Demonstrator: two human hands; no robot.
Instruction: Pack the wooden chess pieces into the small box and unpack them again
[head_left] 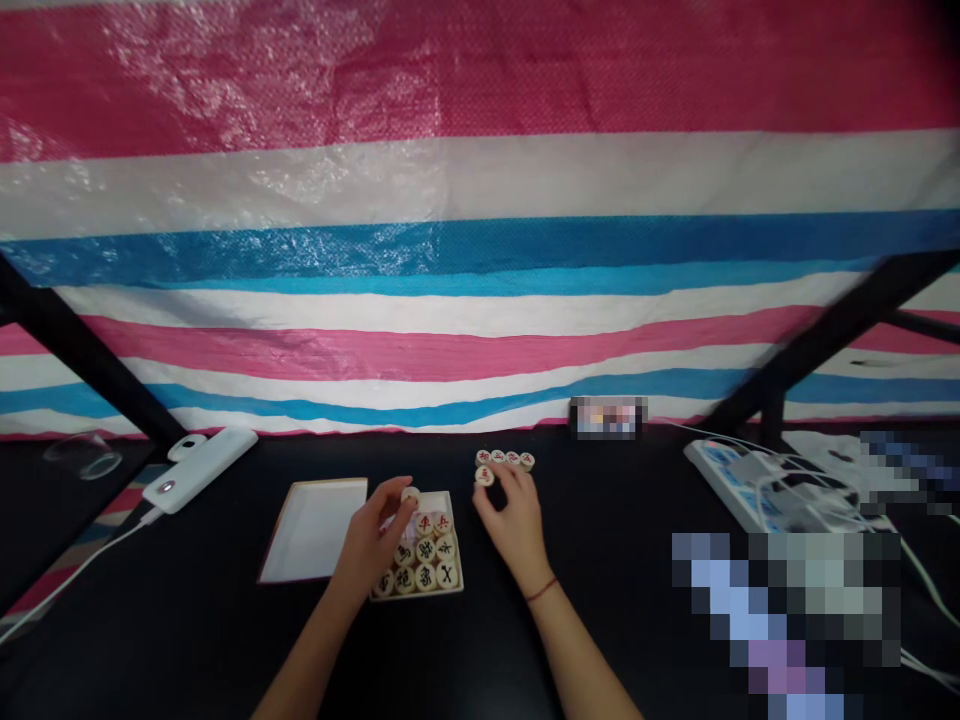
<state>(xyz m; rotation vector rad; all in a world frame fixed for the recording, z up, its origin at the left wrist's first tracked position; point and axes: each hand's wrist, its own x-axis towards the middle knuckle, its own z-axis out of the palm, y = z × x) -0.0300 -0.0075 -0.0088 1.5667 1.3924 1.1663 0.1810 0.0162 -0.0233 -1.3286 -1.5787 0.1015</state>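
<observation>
My left hand [376, 530] pinches a round xiangqi piece [410, 495] over the back left part of a shallow white box [454, 510]. Inside the box lie several xiangqi pieces [425, 576] with black or red characters; my fingers hide some of them. To the right of the box, my right hand [516, 515] has its thumb and fingers closed round another piece [484, 477] at the table surface. Just behind that piece stands a short row of red-lettered pieces [498, 458]. Left of the box lies its open lid [319, 530], white inside.
A white power strip [727, 485] with plugs and cables is on the right. A white device [202, 470] with a cable and a clear glass [86, 460] are on the left. Striped sheeting [480, 350] hangs behind the black table [480, 660]. Blurred items lie at right.
</observation>
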